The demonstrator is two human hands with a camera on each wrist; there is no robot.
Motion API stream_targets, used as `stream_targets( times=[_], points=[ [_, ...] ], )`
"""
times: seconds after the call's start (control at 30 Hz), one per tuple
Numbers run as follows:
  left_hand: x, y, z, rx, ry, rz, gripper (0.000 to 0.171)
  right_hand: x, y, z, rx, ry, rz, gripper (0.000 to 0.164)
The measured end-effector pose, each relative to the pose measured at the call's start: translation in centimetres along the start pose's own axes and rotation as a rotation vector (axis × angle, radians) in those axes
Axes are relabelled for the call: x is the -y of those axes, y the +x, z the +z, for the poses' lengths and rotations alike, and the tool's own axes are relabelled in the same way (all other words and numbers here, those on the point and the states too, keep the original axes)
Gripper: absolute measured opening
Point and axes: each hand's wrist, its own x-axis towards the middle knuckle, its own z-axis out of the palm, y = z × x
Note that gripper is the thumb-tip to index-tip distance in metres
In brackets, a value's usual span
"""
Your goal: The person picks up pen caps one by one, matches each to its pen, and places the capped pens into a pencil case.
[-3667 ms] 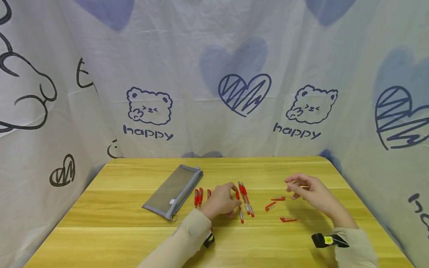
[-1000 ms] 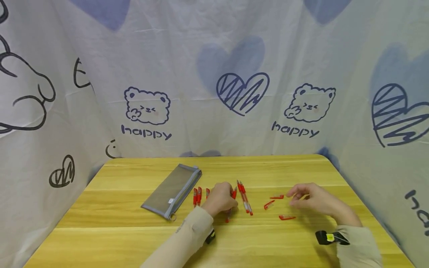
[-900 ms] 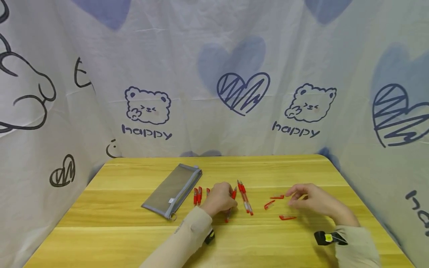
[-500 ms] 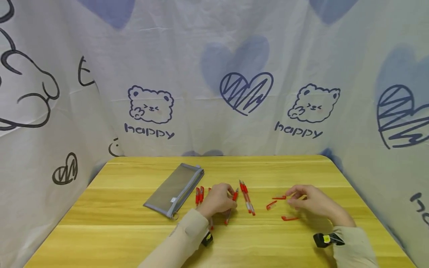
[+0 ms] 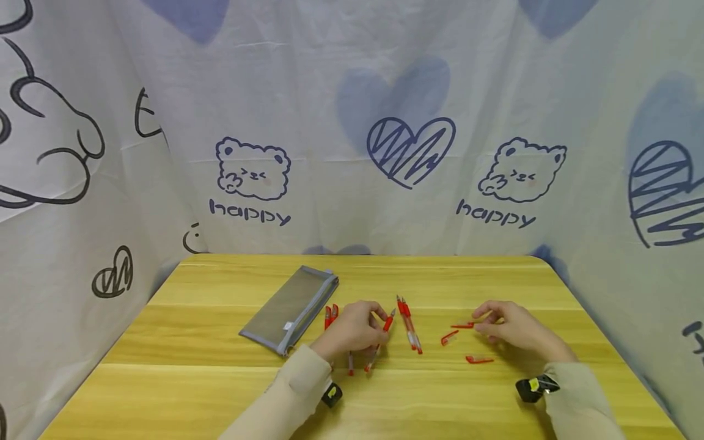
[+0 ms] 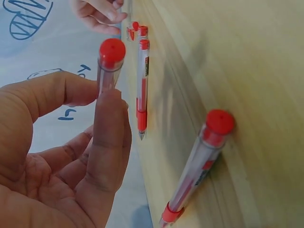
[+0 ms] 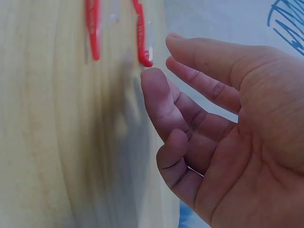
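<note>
My left hand (image 5: pixel 352 330) pinches an uncapped red gel pen (image 5: pixel 388 322) between thumb and fingers, tilted with its metal tip pointing away. In the left wrist view the red end plug of that pen (image 6: pixel 112 53) faces the camera. Two more uncapped red pens (image 5: pixel 408 324) lie side by side just to its right. Another pen (image 6: pixel 194 166) lies on the table, partly hidden under my left hand in the head view. My right hand (image 5: pixel 511 324) hovers with loosely bent fingers and holds nothing. Its fingertips are right by a red pen cap (image 5: pixel 462 326).
Two other red caps (image 5: pixel 450 337) (image 5: pixel 480 360) lie on the wooden table (image 5: pixel 440 403) between the hands. Red capped pens (image 5: pixel 331 314) lie left of my left hand, partly covered by it. A grey zippered mesh pouch (image 5: pixel 286 305) lies farther left. A patterned curtain (image 5: pixel 330 195) encloses the table.
My left hand has taken the pen left of the uncapped pair and tilted it, tip to the right. My right hand has come slightly lower beside the caps, and the head view has shifted a little.
</note>
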Motion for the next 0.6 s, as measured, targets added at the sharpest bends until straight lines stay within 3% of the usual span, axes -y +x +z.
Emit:
stream_targets(
  times=[0.37,0.6],
  points=[
    [-0.2,-1.3,-0.7,0.015,0.027,0.009,0.027,-0.4,0.9,0.3,0.002,-0.019,0.024,0.024],
    [0.2,-2.0,-1.4,0.037,-0.019,0.01,0.029,-0.4,1.3,0.5,0.007,-0.068,0.038,0.022]
  ],
)
